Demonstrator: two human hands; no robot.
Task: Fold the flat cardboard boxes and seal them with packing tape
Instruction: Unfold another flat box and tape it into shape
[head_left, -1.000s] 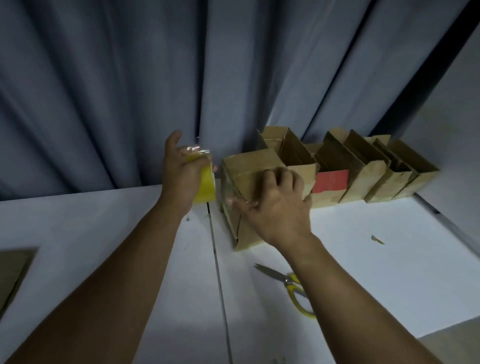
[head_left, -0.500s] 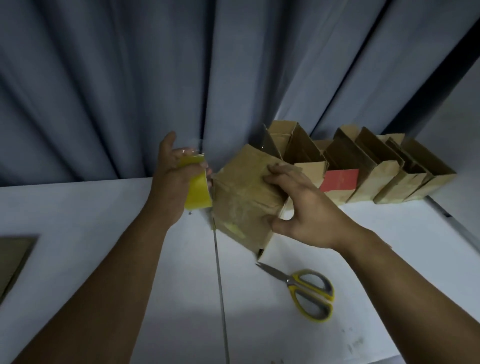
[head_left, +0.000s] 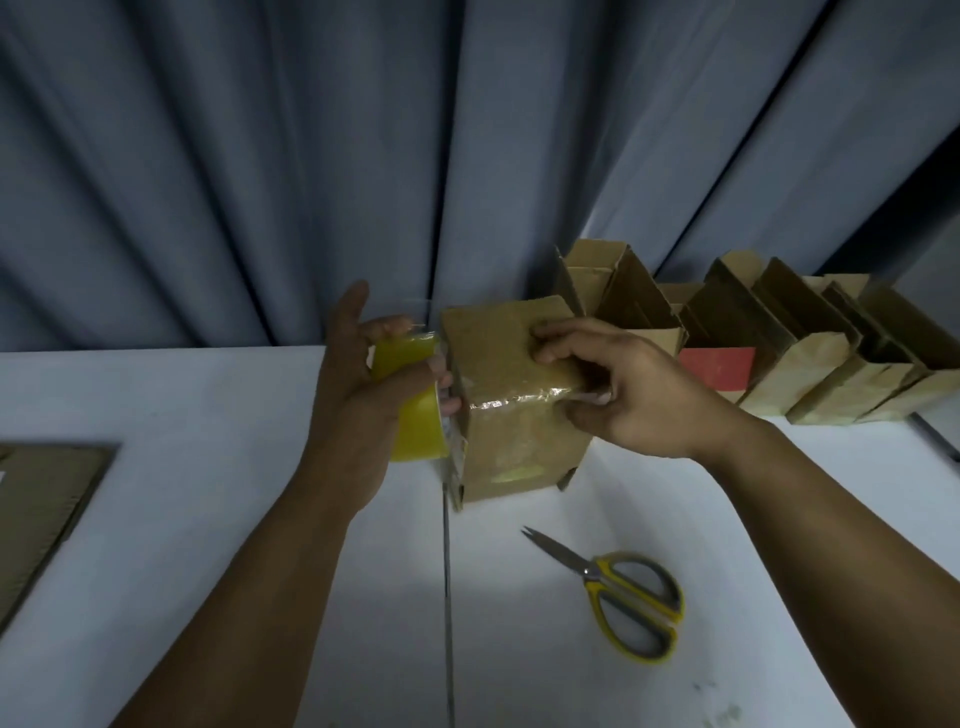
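White table (head_left: 182, 415): scissors (head_left: 589, 571) front-R, folded boxes (head_left: 737, 322) along back, flat cardboard (head_left: 41, 499) L edge.

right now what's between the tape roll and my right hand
The cardboard box, in the head view: the left hand holds the yellow tape roll at its left side, the right hand grips its right edge.

The one camera sits on my head, looking forward and down at the white worktop (head_left: 182, 410) from close above, within arm's reach. Its wide angle also takes in the grey curtain (head_left: 260, 156) hanging behind the worktop's far edge.
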